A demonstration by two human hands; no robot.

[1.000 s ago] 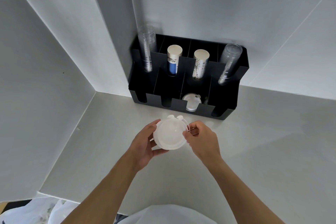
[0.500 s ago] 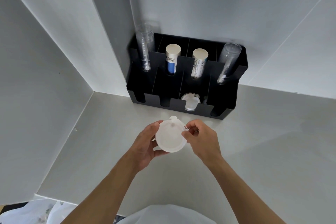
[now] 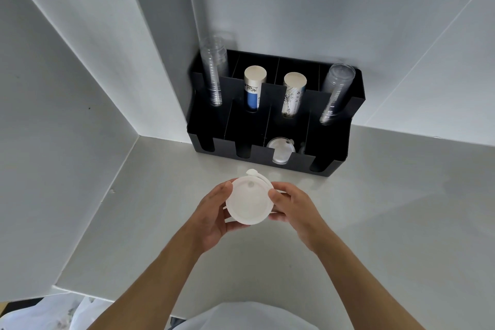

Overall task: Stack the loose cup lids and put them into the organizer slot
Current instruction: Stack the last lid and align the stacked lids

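Note:
I hold a stack of white translucent cup lids (image 3: 249,199) above the counter, in front of the black organizer (image 3: 332,142). My left hand (image 3: 214,211) cups the stack from the left and below. My right hand (image 3: 290,203) pinches its right edge with thumb and fingers. A small tab sticks out at the stack's top. One more lid (image 3: 280,151) stands in the organizer's front row, in the third slot from the left. How many lids are in the stack cannot be told.
The organizer stands against the back wall in the corner. Its rear row holds two stacks of clear cups (image 3: 213,72) (image 3: 336,91) and two stacks of paper cups (image 3: 254,88) (image 3: 293,94). White walls close the left and back; a plastic bag (image 3: 53,311) lies below the counter's edge.
The lid stack has tilted and turned a little in my hands, and its tabs have lined up into one. Both hands stay in about the same place.

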